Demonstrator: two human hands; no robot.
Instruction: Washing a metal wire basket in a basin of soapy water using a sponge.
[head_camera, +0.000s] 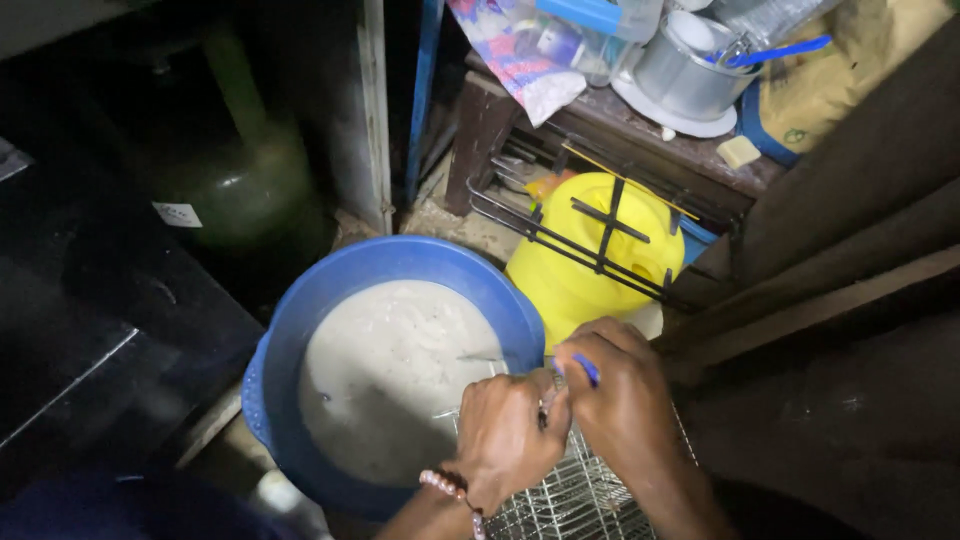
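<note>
Silvery wire-mesh rack (570, 495), gridded, metal, glinting wet: lying low in the head view, partly over the near rim of a round blue plastic basin (300, 330) and partly dipped at one corner into the cloudy grey-white water (385, 375) that fills it. Thin crossing wires, fine square cells, outer frame wire poking out of the water beside the knuckles. Left hand (505, 435), with a beaded bracelet (445, 485) at the wrist, curled tight over the rack's upper edge, fingers closed down on the wires. Right hand (620, 395) just beside it and touching it, fingers pinched together around a small blue-tipped object (587, 370), too hidden to identify, pressed against the rack. Behind the basin, a yellow plastic jerrycan (590, 255) under a second, dark wire grill (570, 235) leaning across it. Farther back, a worn wooden bench (640, 140) carrying a metal pot (685, 75) with a blue-handled utensil (780, 50). Dark green gas cylinder (240, 180) off to the left, in shadow.
</note>
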